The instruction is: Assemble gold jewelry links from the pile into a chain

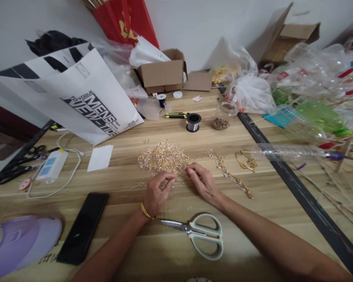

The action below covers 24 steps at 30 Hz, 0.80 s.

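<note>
On the table (123, 164), the left hand (156, 192) and right hand (202, 182) face each other at the near edge of a glittering gold-and-silver pile (161, 156), fingertips bunched; anything between them is too small to tell. Scissors (194, 230) lie nearer the camera, a phone (84, 229) to their left, linked chains (228, 172) beyond the right hand.

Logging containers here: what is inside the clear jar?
Small multicoloured pieces lie at the bottom of the clear jar; whatever sits beneath their outer layer is covered.
</note>
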Each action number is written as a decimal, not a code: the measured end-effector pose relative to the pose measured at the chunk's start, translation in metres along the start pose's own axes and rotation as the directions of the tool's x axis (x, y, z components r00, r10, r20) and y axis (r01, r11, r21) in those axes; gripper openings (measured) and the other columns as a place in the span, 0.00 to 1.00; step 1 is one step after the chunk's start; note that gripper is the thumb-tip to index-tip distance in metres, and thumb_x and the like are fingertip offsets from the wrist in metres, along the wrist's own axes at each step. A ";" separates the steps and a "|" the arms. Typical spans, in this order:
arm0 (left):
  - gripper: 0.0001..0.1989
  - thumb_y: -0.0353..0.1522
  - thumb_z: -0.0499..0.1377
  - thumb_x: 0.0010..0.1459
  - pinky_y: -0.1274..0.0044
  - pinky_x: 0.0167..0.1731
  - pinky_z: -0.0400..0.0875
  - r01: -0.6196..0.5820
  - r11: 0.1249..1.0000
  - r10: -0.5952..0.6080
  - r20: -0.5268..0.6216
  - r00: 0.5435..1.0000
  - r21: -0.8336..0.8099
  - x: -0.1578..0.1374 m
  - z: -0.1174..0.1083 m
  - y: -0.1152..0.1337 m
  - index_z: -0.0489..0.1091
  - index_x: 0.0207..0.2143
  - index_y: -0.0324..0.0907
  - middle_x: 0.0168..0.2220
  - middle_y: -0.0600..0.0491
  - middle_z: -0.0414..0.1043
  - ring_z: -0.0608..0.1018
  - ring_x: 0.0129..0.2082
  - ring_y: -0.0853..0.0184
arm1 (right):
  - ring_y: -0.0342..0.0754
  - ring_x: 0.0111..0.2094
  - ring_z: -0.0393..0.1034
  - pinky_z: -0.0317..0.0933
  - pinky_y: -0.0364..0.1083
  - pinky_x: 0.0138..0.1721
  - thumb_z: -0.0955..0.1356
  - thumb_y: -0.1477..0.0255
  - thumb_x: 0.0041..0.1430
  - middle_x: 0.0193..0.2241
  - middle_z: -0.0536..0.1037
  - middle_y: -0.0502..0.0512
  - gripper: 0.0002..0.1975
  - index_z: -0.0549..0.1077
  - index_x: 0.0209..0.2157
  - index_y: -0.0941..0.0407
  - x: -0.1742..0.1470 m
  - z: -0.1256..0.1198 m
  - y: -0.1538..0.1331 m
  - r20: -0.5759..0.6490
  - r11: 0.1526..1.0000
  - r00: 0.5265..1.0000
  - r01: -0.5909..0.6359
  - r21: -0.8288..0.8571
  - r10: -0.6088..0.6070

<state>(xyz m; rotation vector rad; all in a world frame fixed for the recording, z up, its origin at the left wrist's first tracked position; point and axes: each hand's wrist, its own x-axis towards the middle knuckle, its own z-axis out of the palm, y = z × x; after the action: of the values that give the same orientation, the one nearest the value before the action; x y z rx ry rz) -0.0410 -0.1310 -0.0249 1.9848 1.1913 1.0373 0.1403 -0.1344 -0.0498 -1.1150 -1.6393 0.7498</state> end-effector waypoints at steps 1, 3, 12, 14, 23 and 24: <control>0.04 0.28 0.56 0.56 0.78 0.35 0.66 0.004 1.000 -0.004 0.006 1.000 0.001 0.000 0.000 0.000 0.71 0.32 0.41 0.29 0.52 0.74 0.74 0.31 0.68 | 0.44 0.28 0.64 0.59 0.42 0.29 0.58 0.67 0.65 0.26 0.70 0.52 0.13 0.69 0.36 0.57 0.001 0.000 0.001 -0.015 0.999 0.999 -0.037 0.023 0.037; 0.05 0.28 0.55 0.56 0.78 0.35 0.66 0.008 1.000 -0.008 0.016 1.000 0.005 0.001 -0.001 0.000 0.71 0.32 0.41 0.29 0.53 0.73 0.74 0.31 0.68 | 0.43 0.27 0.64 0.59 0.41 0.28 0.58 0.66 0.65 0.26 0.70 0.52 0.13 0.70 0.36 0.57 0.001 0.000 0.003 -0.033 0.995 0.996 -0.081 0.062 0.083; 0.05 0.29 0.54 0.57 0.78 0.35 0.66 0.016 1.000 -0.016 0.056 0.998 -0.002 0.002 -0.002 0.001 0.70 0.32 0.41 0.28 0.53 0.72 0.73 0.31 0.68 | 0.43 0.29 0.65 0.60 0.41 0.27 0.61 0.67 0.63 0.28 0.70 0.52 0.10 0.69 0.37 0.57 0.000 0.001 0.004 -0.057 0.986 0.992 -0.103 0.131 0.111; 0.05 0.29 0.54 0.57 0.78 0.35 0.66 0.023 1.000 -0.023 0.064 0.998 0.002 0.002 -0.002 0.001 0.70 0.33 0.41 0.29 0.53 0.72 0.74 0.31 0.68 | 0.44 0.30 0.65 0.60 0.41 0.26 0.61 0.68 0.62 0.30 0.70 0.53 0.08 0.69 0.37 0.57 0.000 0.002 0.003 -0.069 0.989 0.994 -0.074 0.125 0.083; 0.06 0.28 0.54 0.57 0.78 0.35 0.67 -0.025 0.999 0.023 0.066 0.998 0.026 0.002 0.001 0.000 0.70 0.35 0.40 0.30 0.52 0.72 0.74 0.31 0.69 | 0.44 0.32 0.66 0.63 0.42 0.31 0.65 0.73 0.59 0.34 0.71 0.56 0.07 0.68 0.41 0.57 -0.004 0.002 0.001 0.114 0.960 0.956 0.277 -0.034 -0.272; 0.06 0.27 0.54 0.57 0.78 0.35 0.68 -0.029 0.999 0.027 0.064 0.998 0.031 0.002 0.001 0.001 0.70 0.35 0.40 0.30 0.52 0.72 0.74 0.31 0.69 | 0.45 0.35 0.67 0.64 0.43 0.34 0.65 0.74 0.60 0.35 0.72 0.57 0.07 0.68 0.41 0.57 -0.004 0.003 0.002 0.141 0.950 0.943 0.310 -0.046 -0.301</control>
<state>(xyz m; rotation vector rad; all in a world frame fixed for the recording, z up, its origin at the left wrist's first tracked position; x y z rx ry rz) -0.0394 -0.1293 -0.0243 2.0489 1.1556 0.9671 0.1387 -0.1376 -0.0541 -0.8418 -1.9081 0.5784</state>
